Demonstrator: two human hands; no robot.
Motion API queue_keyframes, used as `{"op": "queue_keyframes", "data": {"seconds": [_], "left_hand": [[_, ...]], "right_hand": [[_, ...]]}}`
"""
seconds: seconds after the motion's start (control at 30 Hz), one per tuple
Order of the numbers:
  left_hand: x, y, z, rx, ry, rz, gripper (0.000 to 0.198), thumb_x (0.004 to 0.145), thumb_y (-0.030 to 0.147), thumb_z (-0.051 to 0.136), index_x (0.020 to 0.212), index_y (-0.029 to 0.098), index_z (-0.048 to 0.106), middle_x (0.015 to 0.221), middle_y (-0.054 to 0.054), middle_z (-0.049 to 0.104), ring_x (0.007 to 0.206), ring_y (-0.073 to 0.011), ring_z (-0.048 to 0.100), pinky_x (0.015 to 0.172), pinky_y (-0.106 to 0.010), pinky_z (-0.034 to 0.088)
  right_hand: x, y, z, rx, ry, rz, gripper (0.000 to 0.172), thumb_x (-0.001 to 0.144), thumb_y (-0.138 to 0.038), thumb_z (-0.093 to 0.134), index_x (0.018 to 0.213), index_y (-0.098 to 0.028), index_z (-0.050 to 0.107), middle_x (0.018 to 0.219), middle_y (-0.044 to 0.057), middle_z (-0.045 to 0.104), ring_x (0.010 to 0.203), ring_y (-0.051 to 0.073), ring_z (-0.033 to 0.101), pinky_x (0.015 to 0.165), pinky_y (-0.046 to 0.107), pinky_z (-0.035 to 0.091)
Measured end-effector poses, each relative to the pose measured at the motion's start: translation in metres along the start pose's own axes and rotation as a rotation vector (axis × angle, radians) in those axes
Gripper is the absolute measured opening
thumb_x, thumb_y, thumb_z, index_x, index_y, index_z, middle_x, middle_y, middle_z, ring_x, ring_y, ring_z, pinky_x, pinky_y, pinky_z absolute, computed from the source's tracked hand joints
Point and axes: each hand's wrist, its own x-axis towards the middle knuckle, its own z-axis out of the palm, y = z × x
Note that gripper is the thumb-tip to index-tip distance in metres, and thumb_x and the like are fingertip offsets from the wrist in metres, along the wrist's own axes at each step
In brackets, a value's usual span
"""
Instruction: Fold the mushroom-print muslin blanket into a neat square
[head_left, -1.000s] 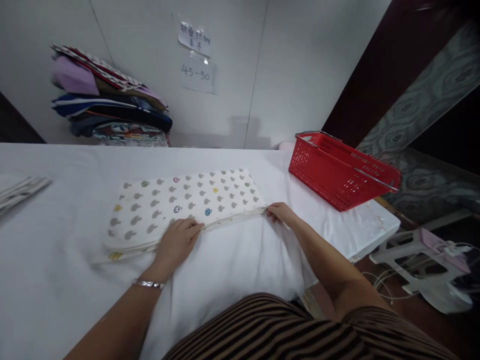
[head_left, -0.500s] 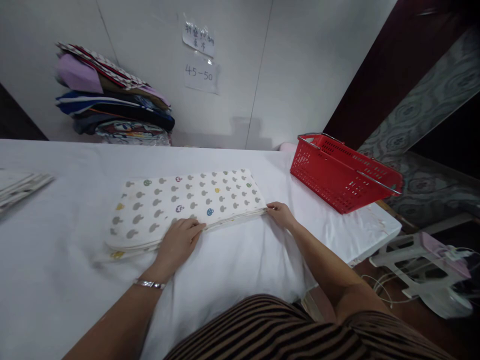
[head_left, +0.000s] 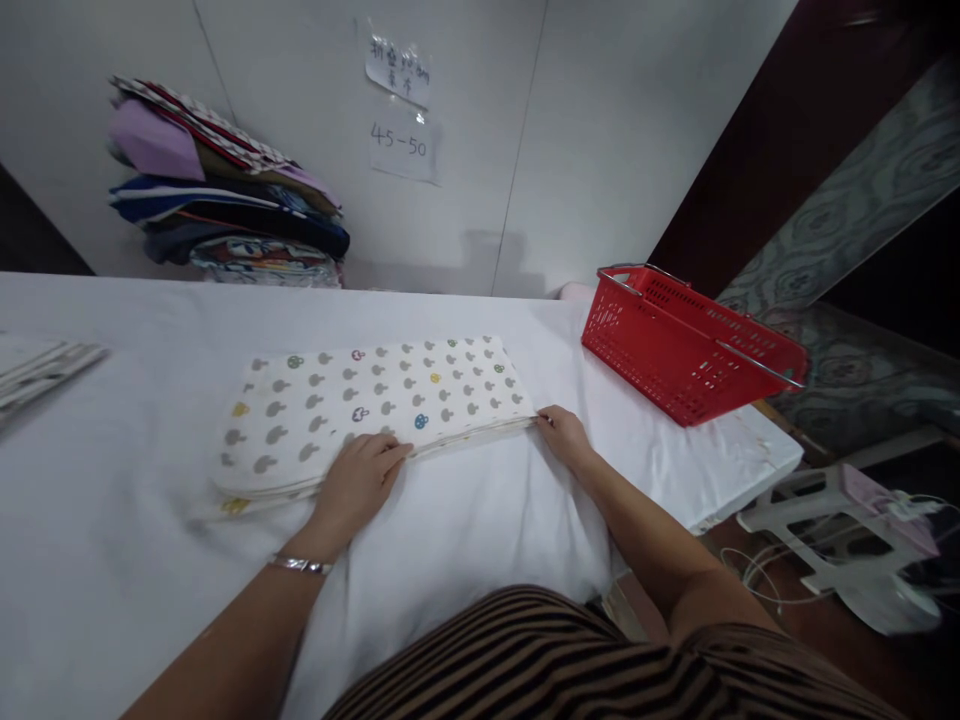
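Note:
A folded white cloth [head_left: 397, 385] printed with grey, yellow, green, pink and blue mushroom-like motifs lies in several layers on the white-covered table [head_left: 465, 530]. My left hand [head_left: 364, 475], with a silver bracelet at the wrist, grips the near edge of the cloth around its middle, fingertips closed on the layers. At the near right corner, my right hand [head_left: 562, 434] pinches the cloth's edge between thumb and fingers. The near left corner shows a lower layer sticking out a little past the upper ones.
A red plastic basket [head_left: 675, 350] with metal handles stands at the table's right end. Folded fabrics [head_left: 232, 190] are piled at the back left against the wall. Another folded cloth [head_left: 45, 370] lies at the left edge. A white stool [head_left: 847, 530] with cables is beyond the right edge.
Both hands stay at the cloth's near edge, almost still. My right hand has shifted very slightly to the right at the corner.

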Motion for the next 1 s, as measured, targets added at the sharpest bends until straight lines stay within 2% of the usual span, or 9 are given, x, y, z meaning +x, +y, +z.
{"op": "queue_keyframes", "data": {"seconds": [0.1, 0.33, 0.5, 0.6, 0.7, 0.83, 0.9, 1.0], "left_hand": [[0.0, 0.0, 0.0, 0.006, 0.0, 0.01, 0.03, 0.09, 0.025, 0.041, 0.099, 0.022, 0.07, 0.096, -0.008, 0.066, 0.089, -0.0244, 0.057, 0.08, -0.041, 0.046], [-0.001, -0.002, 0.002, -0.014, 0.006, -0.008, 0.031, 0.09, 0.026, 0.041, 0.099, 0.023, 0.07, 0.098, -0.008, 0.066, 0.09, -0.0239, 0.056, 0.081, -0.042, 0.046], [-0.001, -0.002, 0.002, -0.021, 0.009, 0.002, 0.03, 0.09, 0.025, 0.041, 0.098, 0.023, 0.07, 0.096, -0.008, 0.065, 0.09, -0.0241, 0.056, 0.081, -0.042, 0.045], [0.0, -0.002, 0.002, -0.027, 0.021, 0.006, 0.029, 0.09, 0.025, 0.042, 0.098, 0.024, 0.07, 0.096, -0.007, 0.065, 0.089, -0.024, 0.056, 0.08, -0.042, 0.045], [0.0, -0.002, 0.002, -0.019, 0.019, 0.013, 0.029, 0.09, 0.024, 0.042, 0.098, 0.023, 0.07, 0.096, -0.007, 0.065, 0.089, -0.0237, 0.056, 0.08, -0.041, 0.045], [0.0, -0.001, 0.001, -0.008, 0.011, 0.009, 0.03, 0.09, 0.024, 0.041, 0.098, 0.023, 0.07, 0.096, -0.007, 0.066, 0.089, -0.0237, 0.056, 0.08, -0.041, 0.045], [0.0, -0.001, 0.001, -0.015, 0.009, 0.0, 0.03, 0.09, 0.025, 0.042, 0.099, 0.023, 0.07, 0.097, -0.008, 0.066, 0.089, -0.0239, 0.056, 0.08, -0.041, 0.046], [0.0, 0.0, 0.001, -0.027, 0.013, -0.011, 0.031, 0.09, 0.026, 0.041, 0.098, 0.024, 0.07, 0.097, -0.007, 0.066, 0.09, -0.0238, 0.056, 0.08, -0.041, 0.046]], "right_hand": [[-0.001, 0.003, -0.003, 0.003, -0.031, 0.023, 0.022, 0.087, -0.025, 0.048, 0.09, -0.021, 0.07, 0.093, 0.004, 0.07, 0.087, 0.018, 0.062, 0.076, 0.028, 0.042], [-0.003, 0.004, -0.004, -0.068, -0.016, -0.045, 0.022, 0.087, -0.021, 0.047, 0.09, -0.021, 0.069, 0.092, 0.003, 0.069, 0.086, 0.017, 0.061, 0.075, 0.026, 0.041], [-0.002, 0.007, -0.003, -0.124, -0.058, -0.097, 0.021, 0.09, -0.021, 0.047, 0.089, -0.02, 0.068, 0.091, 0.004, 0.066, 0.085, 0.016, 0.059, 0.074, 0.025, 0.04], [-0.003, 0.006, -0.005, -0.076, -0.057, -0.101, 0.02, 0.09, -0.024, 0.048, 0.094, -0.022, 0.068, 0.093, 0.003, 0.066, 0.085, 0.016, 0.059, 0.075, 0.026, 0.042], [-0.004, 0.002, -0.008, -0.021, 0.001, -0.112, 0.022, 0.09, -0.028, 0.05, 0.104, -0.024, 0.066, 0.099, 0.003, 0.064, 0.082, 0.015, 0.059, 0.074, 0.026, 0.044], [-0.002, -0.007, -0.008, -0.03, 0.05, -0.197, 0.025, 0.092, -0.027, 0.047, 0.105, -0.025, 0.068, 0.108, 0.004, 0.061, 0.095, 0.017, 0.058, 0.08, 0.026, 0.044], [0.001, -0.01, -0.006, -0.072, 0.032, -0.246, 0.025, 0.092, -0.026, 0.047, 0.103, -0.026, 0.069, 0.109, 0.004, 0.061, 0.103, 0.019, 0.055, 0.084, 0.028, 0.044], [0.008, -0.013, -0.005, -0.128, -0.017, -0.288, 0.024, 0.092, -0.023, 0.049, 0.101, -0.026, 0.071, 0.109, 0.005, 0.062, 0.103, 0.02, 0.054, 0.082, 0.029, 0.044]]}}
